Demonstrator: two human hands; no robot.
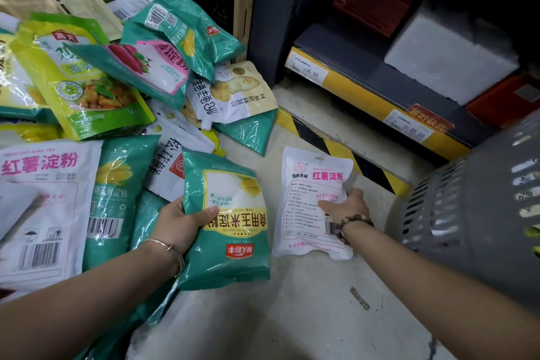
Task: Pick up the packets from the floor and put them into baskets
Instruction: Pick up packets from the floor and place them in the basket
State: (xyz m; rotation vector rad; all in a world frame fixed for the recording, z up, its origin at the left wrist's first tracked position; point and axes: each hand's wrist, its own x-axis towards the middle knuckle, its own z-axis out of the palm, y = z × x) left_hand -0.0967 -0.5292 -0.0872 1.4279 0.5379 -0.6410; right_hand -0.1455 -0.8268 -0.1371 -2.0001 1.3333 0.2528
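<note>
Your left hand (178, 222) grips the glossy teal plastic packet (230, 231) by its side edge; your right hand (346, 205) pinches the white plastic packet (309, 213); both probably slippery, floppy.

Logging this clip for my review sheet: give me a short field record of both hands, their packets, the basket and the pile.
left hand: grips green packet by its left edge
right hand: thumb on white packet, fingers round its right edge
white packet: at the floor; lifted or not, cannot tell
basket: grey, slotted, right of right hand
pile: many packets on floor, left of green packet
</note>
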